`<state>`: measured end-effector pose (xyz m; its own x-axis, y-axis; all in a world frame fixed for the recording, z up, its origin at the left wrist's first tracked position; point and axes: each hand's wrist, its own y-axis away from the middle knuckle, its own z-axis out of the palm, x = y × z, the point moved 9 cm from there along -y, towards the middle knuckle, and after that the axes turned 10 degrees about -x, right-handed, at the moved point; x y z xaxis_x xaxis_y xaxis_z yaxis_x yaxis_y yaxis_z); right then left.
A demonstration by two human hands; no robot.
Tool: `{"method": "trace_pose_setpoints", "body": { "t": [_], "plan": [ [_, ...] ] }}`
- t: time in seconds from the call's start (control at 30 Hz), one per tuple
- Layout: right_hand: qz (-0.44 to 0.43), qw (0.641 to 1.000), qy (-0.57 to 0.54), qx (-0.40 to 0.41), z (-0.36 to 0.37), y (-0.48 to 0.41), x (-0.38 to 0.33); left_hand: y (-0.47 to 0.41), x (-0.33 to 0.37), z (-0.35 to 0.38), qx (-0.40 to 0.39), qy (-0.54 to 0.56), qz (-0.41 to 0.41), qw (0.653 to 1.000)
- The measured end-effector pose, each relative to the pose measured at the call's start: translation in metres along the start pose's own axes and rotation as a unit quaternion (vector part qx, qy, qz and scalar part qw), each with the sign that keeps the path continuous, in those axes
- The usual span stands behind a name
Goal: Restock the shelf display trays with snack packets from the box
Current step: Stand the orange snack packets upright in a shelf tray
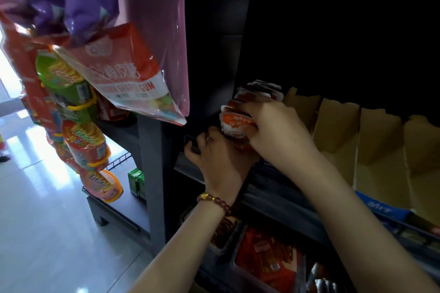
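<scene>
The right hand's (276, 126) fingers (248, 115) curl over a row of orange snack packets (235, 123), pinching them upright; the left hand (214, 152) braces them from below, likely squaring the row on the dark shelf (273, 188), beside the cardboard box (381, 150).

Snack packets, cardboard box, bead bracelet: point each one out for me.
snack packets (234, 123), head view, on the orange front face of the nearest packet in the row.
cardboard box (338, 126), head view, on an upright brown flap.
bead bracelet (215, 201), head view, on the beads across the left wrist.
</scene>
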<state>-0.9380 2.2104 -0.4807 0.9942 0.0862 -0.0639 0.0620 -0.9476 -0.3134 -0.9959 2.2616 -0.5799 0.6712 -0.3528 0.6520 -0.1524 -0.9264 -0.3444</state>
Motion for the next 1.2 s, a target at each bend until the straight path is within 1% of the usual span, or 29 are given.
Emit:
{"method": "trace_pose_setpoints", "body": {
  "t": [0.1, 0.17, 0.23, 0.3, 0.37, 0.47, 0.53, 0.67, 0.77, 0.87, 1.1, 1.2],
  "plan": [
    [-0.001, 0.997, 0.066, -0.026, 0.0, 0.01, -0.011, 0.005, -0.002, 0.0, 0.002, -0.016, -0.009, 1.0],
    [0.007, 0.995, 0.104, -0.01, -0.004, 0.017, -0.02, 0.006, -0.005, 0.001, 0.005, -0.039, -0.012, 0.999],
    [0.018, 0.992, 0.122, 0.04, -0.007, 0.024, -0.028, 0.008, -0.006, -0.002, 0.044, -0.073, -0.007, 0.996],
    [0.031, 0.987, 0.128, 0.095, -0.011, 0.033, -0.032, 0.011, -0.008, -0.004, 0.082, -0.08, -0.01, 0.993],
    [0.028, 0.982, 0.126, 0.141, -0.011, 0.043, -0.033, 0.012, -0.008, -0.006, 0.08, -0.066, -0.023, 0.994],
    [0.006, 0.979, 0.105, 0.174, -0.008, 0.053, -0.032, 0.016, -0.002, -0.009, 0.076, -0.034, -0.015, 0.996],
    [0.007, 0.979, 0.075, 0.191, -0.01, 0.049, -0.028, 0.017, 0.001, -0.01, 0.054, -0.017, -0.023, 0.998],
    [0.017, 0.987, 0.014, 0.161, -0.008, 0.034, -0.018, 0.017, -0.004, -0.011, 0.029, 0.003, -0.046, 0.999],
    [0.024, 0.991, -0.029, 0.127, 0.0, 0.025, -0.004, 0.018, -0.004, -0.012, 0.043, 0.02, -0.041, 0.998],
    [0.026, 0.989, -0.055, 0.132, 0.004, 0.023, 0.003, 0.017, -0.005, -0.009, 0.034, 0.031, -0.041, 0.998],
    [0.024, 0.988, -0.073, 0.136, 0.01, 0.019, 0.007, 0.013, -0.01, -0.003, 0.025, 0.031, -0.042, 0.998],
    [0.015, 0.99, -0.051, 0.128, 0.018, 0.025, 0.001, 0.013, -0.011, -0.001, 0.014, 0.016, -0.044, 0.999]
  ]
}}
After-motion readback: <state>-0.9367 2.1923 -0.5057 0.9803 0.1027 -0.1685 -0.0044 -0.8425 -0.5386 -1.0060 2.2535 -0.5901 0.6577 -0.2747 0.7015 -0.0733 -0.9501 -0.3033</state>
